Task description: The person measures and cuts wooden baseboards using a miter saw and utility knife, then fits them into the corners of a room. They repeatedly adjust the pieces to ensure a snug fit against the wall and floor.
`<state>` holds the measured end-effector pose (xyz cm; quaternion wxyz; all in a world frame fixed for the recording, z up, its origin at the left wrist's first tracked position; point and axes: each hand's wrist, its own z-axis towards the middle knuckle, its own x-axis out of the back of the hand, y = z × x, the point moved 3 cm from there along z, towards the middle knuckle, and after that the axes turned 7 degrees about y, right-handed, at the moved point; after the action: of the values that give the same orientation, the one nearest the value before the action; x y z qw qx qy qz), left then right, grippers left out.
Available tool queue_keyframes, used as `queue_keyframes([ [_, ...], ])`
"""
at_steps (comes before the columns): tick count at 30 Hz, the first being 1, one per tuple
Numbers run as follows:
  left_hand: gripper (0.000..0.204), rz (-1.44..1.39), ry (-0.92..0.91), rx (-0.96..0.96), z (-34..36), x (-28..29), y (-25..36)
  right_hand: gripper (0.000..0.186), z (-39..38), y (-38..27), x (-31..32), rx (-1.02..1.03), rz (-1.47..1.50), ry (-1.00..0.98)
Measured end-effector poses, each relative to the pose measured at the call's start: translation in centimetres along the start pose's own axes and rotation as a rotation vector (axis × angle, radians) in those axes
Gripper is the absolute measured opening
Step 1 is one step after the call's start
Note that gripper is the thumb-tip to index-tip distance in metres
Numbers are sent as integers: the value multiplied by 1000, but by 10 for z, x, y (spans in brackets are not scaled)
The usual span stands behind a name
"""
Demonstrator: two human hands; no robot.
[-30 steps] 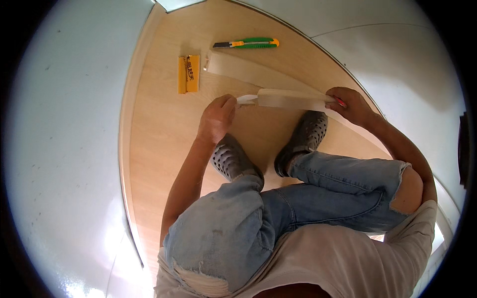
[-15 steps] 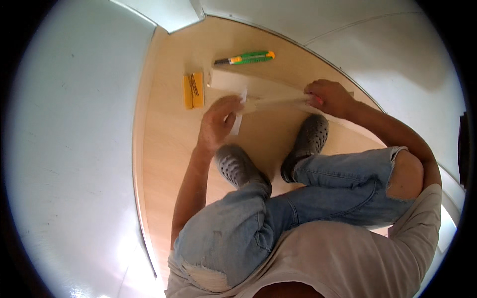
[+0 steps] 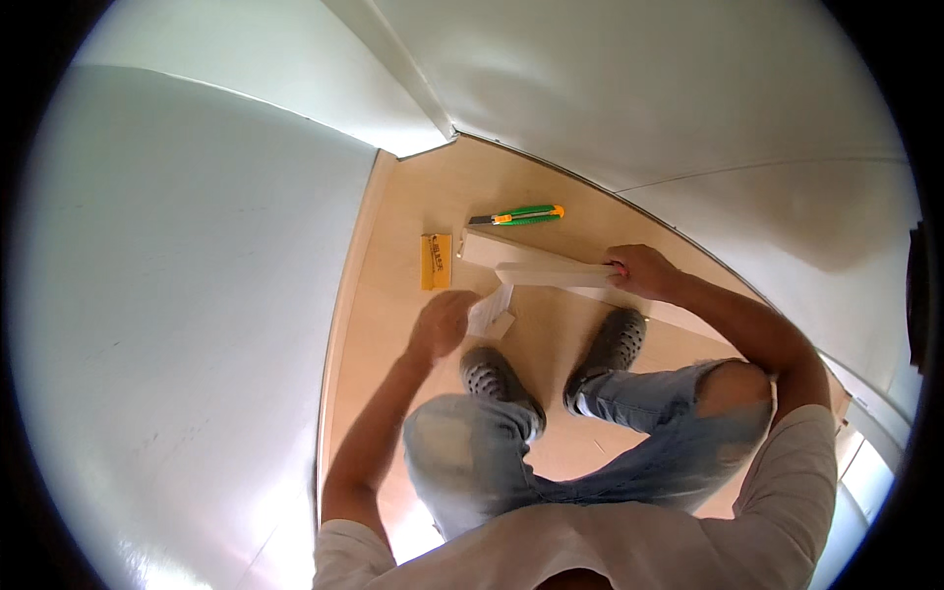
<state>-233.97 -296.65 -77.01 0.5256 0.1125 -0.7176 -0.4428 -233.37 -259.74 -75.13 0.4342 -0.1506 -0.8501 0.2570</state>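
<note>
Nearest us are the shirt [image 3: 551, 546] and the torn jeans [image 3: 462, 447], with two dark shoes [image 3: 618, 339] planted apart and bare floor [image 3: 551, 359] between them. Just beyond the left shoe, the left hand [image 3: 444, 323] is closed at the fingers on a white strip [image 3: 489, 313], which slants up toward the left end of a pale bar [image 3: 556, 275]; we cannot tell whether the two touch. The right hand [image 3: 641, 270] is wrapped around the bar's other end, with a small red thing [image 3: 619, 267] showing among its fingers. The bar crosses above a pale board [image 3: 501, 252], which lies on the floor and runs off rightward under the forearm.

For room, we find a band of open floor between the packet [image 3: 437, 265] and the left panel [image 3: 216, 295]. On the right it is tighter: the right forearm passes near the foot of the right panel [image 3: 737, 118]. Beyond the board lies the green-and-yellow knife [image 3: 518, 215], just beside its far edge, and past that the floor narrows to a corner.

As for writing, we make out dark lettering on the yellow packet, and the knife's markings are too small to read.
</note>
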Motion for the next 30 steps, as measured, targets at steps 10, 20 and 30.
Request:
queue_keyframes([
  [10,33,238,141,-94,15,149,261,22,-174,-167,141,93,38,218],
  [20,17,264,-90,-176,-136,202,520,23,-487,-308,201,118,-3,437],
  [30,14,504,-484,-640,-270,174,668,25,-724,-364,86,-153,61,623],
])
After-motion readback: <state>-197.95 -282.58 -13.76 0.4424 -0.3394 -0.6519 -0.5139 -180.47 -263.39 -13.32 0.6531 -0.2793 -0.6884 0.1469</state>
